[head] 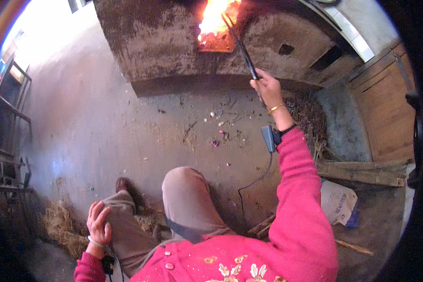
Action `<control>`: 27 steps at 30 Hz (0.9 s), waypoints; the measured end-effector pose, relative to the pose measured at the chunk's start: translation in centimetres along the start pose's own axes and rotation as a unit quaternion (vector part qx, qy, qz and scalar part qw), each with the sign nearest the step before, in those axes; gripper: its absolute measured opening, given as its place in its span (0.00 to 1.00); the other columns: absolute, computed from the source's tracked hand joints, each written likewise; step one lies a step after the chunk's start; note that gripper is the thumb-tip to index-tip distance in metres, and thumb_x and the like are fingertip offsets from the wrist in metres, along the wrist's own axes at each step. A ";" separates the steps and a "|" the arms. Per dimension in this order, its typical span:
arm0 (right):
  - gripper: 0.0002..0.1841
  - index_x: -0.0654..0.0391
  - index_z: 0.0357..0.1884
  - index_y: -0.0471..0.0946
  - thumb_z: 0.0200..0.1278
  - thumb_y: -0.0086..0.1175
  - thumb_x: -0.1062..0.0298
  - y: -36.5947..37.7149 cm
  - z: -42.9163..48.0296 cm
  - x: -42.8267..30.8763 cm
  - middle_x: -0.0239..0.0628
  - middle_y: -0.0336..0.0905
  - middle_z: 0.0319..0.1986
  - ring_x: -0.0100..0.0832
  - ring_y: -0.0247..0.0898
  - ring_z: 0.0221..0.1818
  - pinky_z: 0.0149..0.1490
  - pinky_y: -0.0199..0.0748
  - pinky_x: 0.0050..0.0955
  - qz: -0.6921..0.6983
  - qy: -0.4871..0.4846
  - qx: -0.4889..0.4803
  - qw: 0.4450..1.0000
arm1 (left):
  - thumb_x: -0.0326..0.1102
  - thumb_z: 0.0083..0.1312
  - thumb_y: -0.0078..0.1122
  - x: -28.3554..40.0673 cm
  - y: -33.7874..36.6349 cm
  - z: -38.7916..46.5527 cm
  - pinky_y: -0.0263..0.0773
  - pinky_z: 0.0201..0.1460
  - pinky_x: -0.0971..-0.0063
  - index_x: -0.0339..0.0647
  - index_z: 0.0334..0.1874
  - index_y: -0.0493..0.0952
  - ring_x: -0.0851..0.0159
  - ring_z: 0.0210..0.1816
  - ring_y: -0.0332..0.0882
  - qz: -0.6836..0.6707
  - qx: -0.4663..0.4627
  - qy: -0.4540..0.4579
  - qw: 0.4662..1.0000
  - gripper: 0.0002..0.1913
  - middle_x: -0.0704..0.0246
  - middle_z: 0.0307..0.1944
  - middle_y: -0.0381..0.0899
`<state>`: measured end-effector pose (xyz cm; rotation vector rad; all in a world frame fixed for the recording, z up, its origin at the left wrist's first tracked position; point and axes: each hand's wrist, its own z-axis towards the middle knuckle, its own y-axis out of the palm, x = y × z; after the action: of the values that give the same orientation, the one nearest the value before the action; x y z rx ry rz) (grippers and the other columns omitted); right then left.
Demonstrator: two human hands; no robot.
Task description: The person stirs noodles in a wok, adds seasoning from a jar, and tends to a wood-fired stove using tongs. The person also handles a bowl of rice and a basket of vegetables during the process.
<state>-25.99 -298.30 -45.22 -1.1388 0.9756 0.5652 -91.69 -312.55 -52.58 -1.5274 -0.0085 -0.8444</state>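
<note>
My right hand point(268, 88) grips the near end of a pair of dark metal fire tongs point(245, 53), held out over the floor. The far tips of the tongs reach into the bright fire point(218, 17) in the square opening of an earthen stove point(162, 42). Flames hide what lies at the tips, so I cannot tell whether they hold anything. My left hand point(99, 224) rests on my left knee with its fingers spread, holding nothing. A small device with a cable point(268, 138) is strapped to my right wrist.
Twigs and scraps point(218, 123) litter the floor before the stove. Dry plant matter point(306, 116) is heaped at the right, near a wooden board point(366, 172) and a white printed sack point(338, 202). Straw point(65, 225) lies at the left. A wooden cabinet point(387, 109) stands at the far right.
</note>
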 end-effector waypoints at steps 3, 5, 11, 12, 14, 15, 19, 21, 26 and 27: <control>0.26 0.64 0.63 0.70 0.61 0.59 0.73 0.2 -6.6 2.8 0.27 0.78 0.36 0.20 0.72 0.35 0.40 0.72 0.21 0.163 -0.008 -0.034 0.986 | 0.39 0.54 0.53 1.1 0.2 0.8 0.60 0.68 0.50 0.39 0.52 0.78 0.39 0.64 0.65 0.005 -0.011 -0.013 1.000 0.23 0.51 0.59 0.72; 0.27 0.65 0.63 0.70 0.59 0.57 0.80 1.1 -12.3 5.7 0.29 0.78 0.41 0.19 0.73 0.37 0.43 0.74 0.21 0.129 -0.006 -0.009 0.992 | 0.36 0.53 0.54 1.8 0.5 1.8 0.61 0.68 0.52 0.41 0.51 0.78 0.41 0.65 0.65 0.017 -0.030 -0.037 0.999 0.21 0.53 0.59 0.72; 0.29 0.60 0.59 0.75 0.49 0.58 0.74 3.5 -27.7 12.6 0.28 0.82 0.28 0.17 0.71 0.28 0.34 0.72 0.22 -0.109 0.217 -0.070 0.968 | 0.36 0.53 0.56 3.2 1.0 3.6 0.64 0.66 0.55 0.40 0.48 0.79 0.44 0.61 0.69 0.037 -0.039 -0.039 0.998 0.19 0.55 0.55 0.75; 0.29 0.59 0.59 0.76 0.48 0.60 0.71 3.4 -29.4 13.2 0.32 0.82 0.27 0.17 0.70 0.27 0.34 0.71 0.23 -0.063 0.259 -0.096 0.959 | 0.37 0.54 0.55 3.2 1.0 3.6 0.64 0.65 0.56 0.39 0.48 0.79 0.44 0.61 0.69 0.037 -0.033 -0.026 0.998 0.19 0.54 0.55 0.75; 0.29 0.58 0.58 0.76 0.48 0.61 0.68 4.0 -31.4 14.7 0.37 0.83 0.27 0.22 0.74 0.27 0.36 0.75 0.26 -0.143 0.243 -0.123 0.952 | 0.37 0.54 0.55 3.1 1.0 3.3 0.64 0.65 0.56 0.39 0.48 0.79 0.44 0.61 0.69 0.035 -0.016 -0.034 0.999 0.19 0.54 0.55 0.76; 0.30 0.57 0.58 0.76 0.48 0.62 0.66 4.2 -32.2 15.3 0.39 0.83 0.27 0.26 0.76 0.27 0.37 0.76 0.28 -0.187 0.224 -0.127 0.948 | 0.38 0.54 0.55 3.1 1.0 3.0 0.65 0.65 0.55 0.39 0.48 0.79 0.45 0.61 0.69 0.035 -0.013 -0.031 0.999 0.19 0.54 0.55 0.76; 0.33 0.58 0.57 0.77 0.44 0.64 0.58 5.6 -31.6 16.8 0.54 0.83 0.35 0.50 0.81 0.37 0.45 0.79 0.39 -0.284 0.193 -0.149 0.927 | 0.33 0.53 0.57 2.6 0.9 2.4 0.64 0.66 0.55 0.41 0.48 0.80 0.45 0.62 0.68 0.024 -0.011 -0.045 0.999 0.19 0.57 0.56 0.76; 0.33 0.58 0.57 0.77 0.44 0.64 0.57 5.9 -30.6 16.8 0.55 0.82 0.36 0.51 0.80 0.40 0.47 0.78 0.40 -0.290 0.190 -0.159 0.924 | 0.33 0.53 0.57 2.4 0.9 2.3 0.63 0.67 0.55 0.41 0.48 0.80 0.45 0.62 0.69 0.022 -0.004 -0.050 0.999 0.19 0.57 0.56 0.76; 0.33 0.58 0.56 0.77 0.43 0.65 0.56 6.3 -29.2 16.6 0.56 0.82 0.38 0.51 0.80 0.43 0.52 0.77 0.39 -0.265 0.232 -0.180 0.918 | 0.33 0.53 0.57 2.3 1.1 2.1 0.63 0.67 0.55 0.41 0.47 0.80 0.45 0.62 0.69 0.017 0.003 -0.051 0.999 0.18 0.57 0.56 0.76; 0.33 0.58 0.56 0.77 0.43 0.65 0.56 6.5 -29.2 16.8 0.55 0.82 0.39 0.50 0.80 0.44 0.52 0.77 0.38 -0.272 0.223 -0.182 0.918 | 0.33 0.53 0.57 2.3 1.1 2.1 0.63 0.67 0.55 0.41 0.47 0.81 0.45 0.62 0.69 0.015 0.004 -0.050 0.999 0.18 0.57 0.56 0.76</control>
<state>-33.16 -324.79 -65.76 -1.8509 0.8934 0.0226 -88.48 -311.96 -52.15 -1.5566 -0.0616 -0.7426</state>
